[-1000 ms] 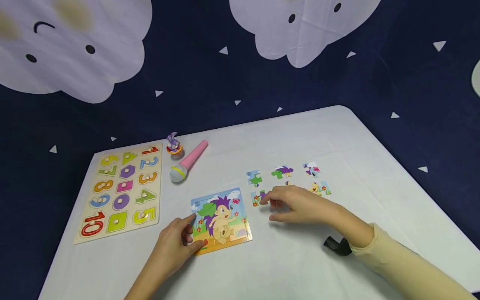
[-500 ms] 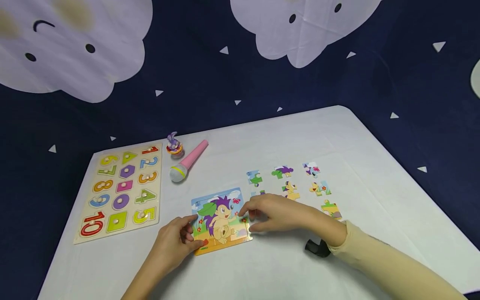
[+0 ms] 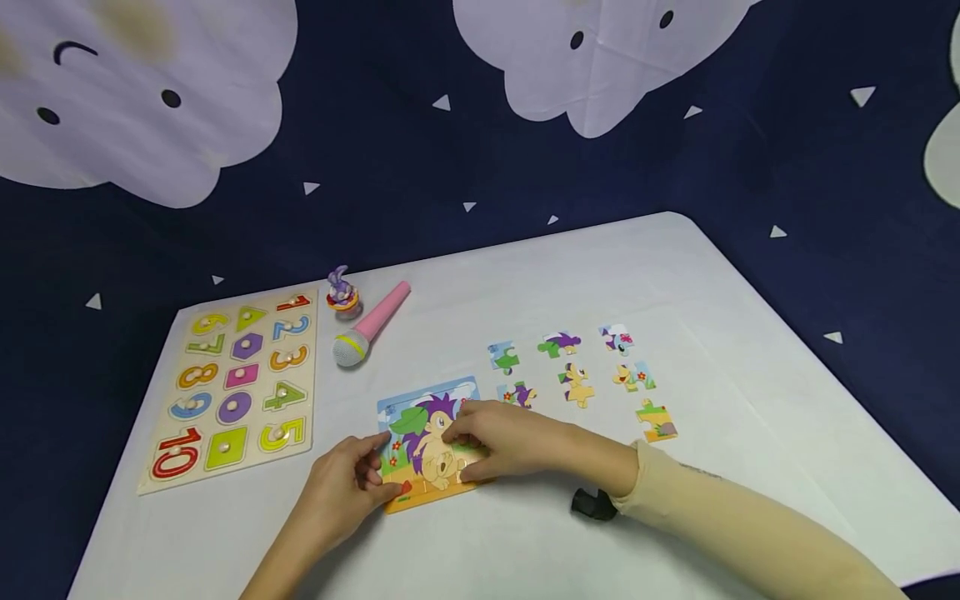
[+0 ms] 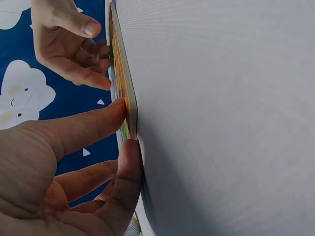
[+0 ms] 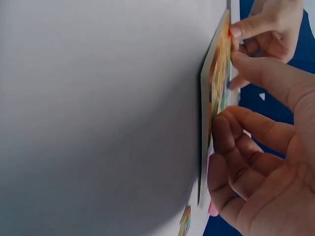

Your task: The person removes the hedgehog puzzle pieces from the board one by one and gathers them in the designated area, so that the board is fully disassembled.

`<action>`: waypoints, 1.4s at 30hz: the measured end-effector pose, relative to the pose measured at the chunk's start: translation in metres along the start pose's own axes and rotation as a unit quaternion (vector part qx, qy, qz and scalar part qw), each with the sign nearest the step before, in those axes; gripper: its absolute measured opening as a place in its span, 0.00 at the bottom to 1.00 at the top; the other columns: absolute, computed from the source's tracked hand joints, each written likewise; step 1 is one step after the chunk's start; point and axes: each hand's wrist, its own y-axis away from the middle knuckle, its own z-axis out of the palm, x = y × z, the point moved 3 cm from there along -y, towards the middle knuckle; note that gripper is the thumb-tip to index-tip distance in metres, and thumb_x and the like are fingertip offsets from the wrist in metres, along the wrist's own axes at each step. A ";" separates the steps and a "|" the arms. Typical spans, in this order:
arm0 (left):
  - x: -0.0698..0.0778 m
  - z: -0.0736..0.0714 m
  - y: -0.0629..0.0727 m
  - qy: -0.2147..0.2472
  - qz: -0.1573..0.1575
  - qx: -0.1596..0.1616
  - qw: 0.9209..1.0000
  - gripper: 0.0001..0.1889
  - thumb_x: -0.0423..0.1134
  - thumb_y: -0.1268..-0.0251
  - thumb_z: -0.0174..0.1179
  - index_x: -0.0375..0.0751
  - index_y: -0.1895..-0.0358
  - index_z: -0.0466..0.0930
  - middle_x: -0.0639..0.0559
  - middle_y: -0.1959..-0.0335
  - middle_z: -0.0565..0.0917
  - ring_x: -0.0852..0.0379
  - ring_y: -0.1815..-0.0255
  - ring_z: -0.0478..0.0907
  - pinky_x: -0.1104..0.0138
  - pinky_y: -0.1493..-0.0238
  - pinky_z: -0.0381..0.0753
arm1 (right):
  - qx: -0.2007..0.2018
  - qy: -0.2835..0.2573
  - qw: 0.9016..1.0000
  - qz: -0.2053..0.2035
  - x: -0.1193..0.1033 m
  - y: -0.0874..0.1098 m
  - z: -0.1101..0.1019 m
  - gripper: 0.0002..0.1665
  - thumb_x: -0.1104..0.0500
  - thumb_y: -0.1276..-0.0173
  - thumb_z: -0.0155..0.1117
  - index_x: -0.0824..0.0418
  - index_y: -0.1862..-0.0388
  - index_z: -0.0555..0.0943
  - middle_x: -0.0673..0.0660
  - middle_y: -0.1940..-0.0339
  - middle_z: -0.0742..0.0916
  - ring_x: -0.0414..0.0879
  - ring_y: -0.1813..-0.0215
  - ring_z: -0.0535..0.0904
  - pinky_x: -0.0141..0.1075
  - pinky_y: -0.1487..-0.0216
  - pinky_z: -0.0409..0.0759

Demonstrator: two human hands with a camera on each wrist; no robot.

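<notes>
A hedgehog jigsaw board (image 3: 431, 498) lies on the white table. My left hand (image 3: 341, 483) grips its left edge, and in the left wrist view the thumb (image 4: 115, 109) presses near the corner while a finger is at the side. Over the right half of the board is my right hand (image 3: 513, 437), thumb and bent index finger apart, fingertips right at the picture. In the right wrist view no loose piece shows between them. Right of the board lie several loose jigsaw pieces, among them a leaf piece (image 3: 504, 357), a hedgehog body piece (image 3: 576, 387) and a ground piece (image 3: 657, 422).
A wooden number-and-shape board (image 3: 232, 383) lies at the left. Beside it are a pink toy microphone (image 3: 375, 323) and a small purple rabbit figure (image 3: 342, 292). A black object (image 3: 593, 505) is by the right wrist. A dark blue cloth (image 3: 480, 167) hangs behind the table.
My right hand has moved left from the loose pieces onto the hedgehog board, uncovering pieces it had hidden. My left hand stays at the board's left edge.
</notes>
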 end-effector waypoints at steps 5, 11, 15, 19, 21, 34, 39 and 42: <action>0.000 0.000 0.000 -0.006 0.009 0.000 1.000 0.38 0.37 0.51 0.86 0.33 0.33 0.83 0.54 0.66 0.77 0.64 0.69 0.73 0.74 0.69 0.74 | 0.006 0.027 0.999 0.016 -0.005 -0.006 0.004 0.27 0.50 0.34 0.82 0.60 0.39 0.88 0.50 0.55 0.84 0.37 0.61 0.70 0.27 0.58 0.73; 0.000 0.000 0.000 -0.015 0.011 0.001 1.000 0.38 0.38 0.51 0.86 0.33 0.33 0.84 0.54 0.66 0.78 0.65 0.69 0.72 0.73 0.69 0.74 | 0.011 0.024 0.999 0.027 -0.009 -0.009 0.006 0.25 0.51 0.37 0.84 0.59 0.44 0.91 0.50 0.57 0.86 0.36 0.62 0.70 0.26 0.59 0.73; 0.000 0.000 0.000 -0.020 0.015 0.003 1.000 0.39 0.38 0.51 0.86 0.34 0.32 0.84 0.55 0.66 0.78 0.65 0.69 0.72 0.73 0.69 0.74 | 0.013 0.025 0.999 0.028 -0.012 -0.008 0.006 0.23 0.52 0.37 0.84 0.59 0.46 0.92 0.50 0.58 0.87 0.36 0.63 0.71 0.26 0.60 0.74; 0.001 0.000 0.000 -0.021 0.018 0.004 1.000 0.39 0.38 0.51 0.86 0.34 0.32 0.83 0.55 0.66 0.79 0.66 0.69 0.72 0.73 0.69 0.75 | 0.016 0.025 0.999 0.035 -0.014 -0.008 0.008 0.22 0.51 0.39 0.85 0.59 0.48 0.91 0.50 0.57 0.87 0.36 0.61 0.72 0.27 0.57 0.76; 0.001 0.000 0.000 -0.021 0.017 0.002 1.000 0.39 0.38 0.51 0.86 0.33 0.32 0.83 0.55 0.66 0.78 0.65 0.69 0.72 0.73 0.69 0.75 | 0.017 0.023 0.999 0.040 -0.014 -0.009 0.009 0.23 0.51 0.40 0.86 0.58 0.50 0.90 0.49 0.56 0.86 0.36 0.61 0.72 0.27 0.56 0.77; 0.001 0.000 -0.001 -0.026 0.020 0.002 0.999 0.39 0.39 0.51 0.87 0.34 0.33 0.84 0.55 0.67 0.78 0.66 0.70 0.72 0.73 0.69 0.74 | 0.014 0.025 0.998 0.061 -0.017 -0.013 0.012 0.26 0.49 0.44 0.89 0.56 0.56 0.83 0.47 0.63 0.79 0.37 0.64 0.70 0.27 0.61 0.73; 0.001 0.000 0.000 -0.031 0.018 0.005 0.999 0.39 0.39 0.52 0.87 0.34 0.33 0.84 0.55 0.67 0.78 0.66 0.71 0.72 0.73 0.69 0.74 | 0.017 0.027 0.998 0.063 -0.017 -0.014 0.013 0.26 0.49 0.45 0.90 0.55 0.57 0.82 0.46 0.65 0.78 0.36 0.64 0.70 0.27 0.62 0.72; 0.002 -0.001 0.000 -0.035 0.016 0.005 0.999 0.39 0.39 0.52 0.87 0.33 0.33 0.84 0.55 0.67 0.78 0.66 0.71 0.72 0.73 0.69 0.74 | 0.019 0.030 0.997 0.065 -0.018 -0.014 0.013 0.26 0.49 0.46 0.90 0.55 0.58 0.82 0.46 0.65 0.77 0.36 0.64 0.70 0.27 0.62 0.72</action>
